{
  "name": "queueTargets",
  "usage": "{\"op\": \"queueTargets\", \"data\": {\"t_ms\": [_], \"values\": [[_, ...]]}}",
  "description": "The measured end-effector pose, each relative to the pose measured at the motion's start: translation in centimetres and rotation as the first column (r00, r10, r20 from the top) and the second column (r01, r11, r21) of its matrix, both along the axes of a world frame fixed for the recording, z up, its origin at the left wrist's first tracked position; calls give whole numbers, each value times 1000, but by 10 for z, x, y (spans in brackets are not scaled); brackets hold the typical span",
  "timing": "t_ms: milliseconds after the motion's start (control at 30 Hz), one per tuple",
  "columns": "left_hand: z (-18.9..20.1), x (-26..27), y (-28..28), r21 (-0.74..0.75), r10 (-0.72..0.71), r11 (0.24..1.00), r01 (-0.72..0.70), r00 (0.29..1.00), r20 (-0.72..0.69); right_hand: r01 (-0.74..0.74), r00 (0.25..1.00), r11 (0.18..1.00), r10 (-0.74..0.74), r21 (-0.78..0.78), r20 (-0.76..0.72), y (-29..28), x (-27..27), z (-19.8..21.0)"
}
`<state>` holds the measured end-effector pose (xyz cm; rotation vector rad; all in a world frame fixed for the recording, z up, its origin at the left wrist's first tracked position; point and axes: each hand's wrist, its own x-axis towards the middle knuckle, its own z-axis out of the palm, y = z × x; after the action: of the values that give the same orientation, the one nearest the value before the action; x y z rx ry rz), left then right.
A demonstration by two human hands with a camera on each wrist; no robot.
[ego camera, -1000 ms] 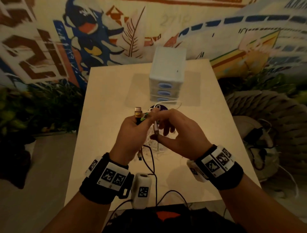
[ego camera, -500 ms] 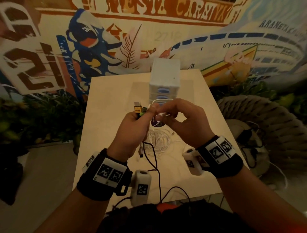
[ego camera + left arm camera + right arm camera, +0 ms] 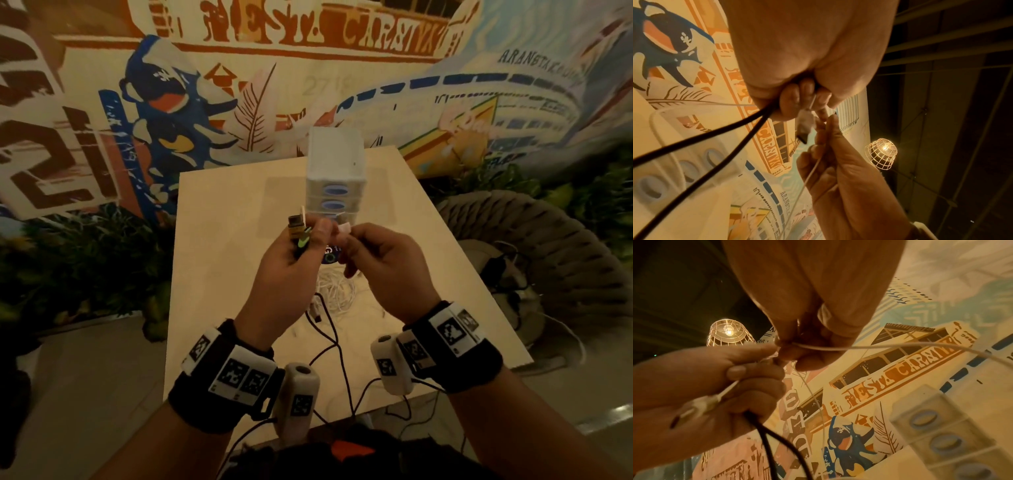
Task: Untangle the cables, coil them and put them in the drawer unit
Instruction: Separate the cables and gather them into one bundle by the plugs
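Both hands are raised over the table (image 3: 222, 212), in front of the white drawer unit (image 3: 335, 178), whose drawers are closed. My left hand (image 3: 308, 240) grips a doubled black cable (image 3: 725, 138), a yellow-and-black plug (image 3: 296, 228) that sticks up from the fist, and a white plug (image 3: 804, 123). My right hand (image 3: 356, 246) pinches a thin white cable (image 3: 879, 345) right beside the left thumb. A loose heap of white cable (image 3: 337, 291) lies on the table under the hands. The black cable (image 3: 329, 329) trails down toward the front edge.
A wicker chair (image 3: 548, 257) with dark cables on its seat stands to the right of the table. Plants (image 3: 85, 257) fill the floor on the left. A small round dark object (image 3: 330, 255) lies just below the hands. A caged lamp (image 3: 880, 152) hangs overhead.
Both hands have risen toward the drawer unit with the cables. The right hand's fingers have shifted from a hanging plug up to the white cable beside the left thumb.
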<state>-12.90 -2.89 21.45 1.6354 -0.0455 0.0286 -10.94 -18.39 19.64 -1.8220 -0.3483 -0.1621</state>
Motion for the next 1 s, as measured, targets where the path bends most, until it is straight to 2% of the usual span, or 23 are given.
{"op": "queueTargets", "data": {"t_ms": [133, 300, 433, 533, 633, 867, 933, 1000], "values": [[1, -4, 5, -18, -47, 999, 48, 998, 37, 18, 999, 999, -20, -46, -28, 12, -9, -2], [2, 0, 11, -50, -104, 993, 105, 994, 20, -43, 999, 993, 42, -106, -10, 14, -11, 0], [3, 11, 17, -224, -107, 969, 105, 994, 2, -194, 980, 946, 174, -258, -99, -8, -7, -11], [3, 20, 27, -279, -106, 955, 98, 994, -13, -219, 974, 917, 188, -334, -125, -35, -8, -34], [5, 27, 35, -292, -76, 954, 66, 997, -21, -176, 978, 922, 125, -344, -165, -69, -8, -54], [10, 40, 41, -317, -15, 948, 0, 999, -44, 84, 962, 927, -172, -367, -213, -139, -4, -81], [10, 42, 39, -304, -18, 953, 2, 999, -50, 75, 943, 925, -187, -373, -276, -146, -6, -85], [10, 44, 36, -278, -20, 961, 5, 998, -52, 6, 910, 933, -155, -361, -386, -148, -11, -88]]}}
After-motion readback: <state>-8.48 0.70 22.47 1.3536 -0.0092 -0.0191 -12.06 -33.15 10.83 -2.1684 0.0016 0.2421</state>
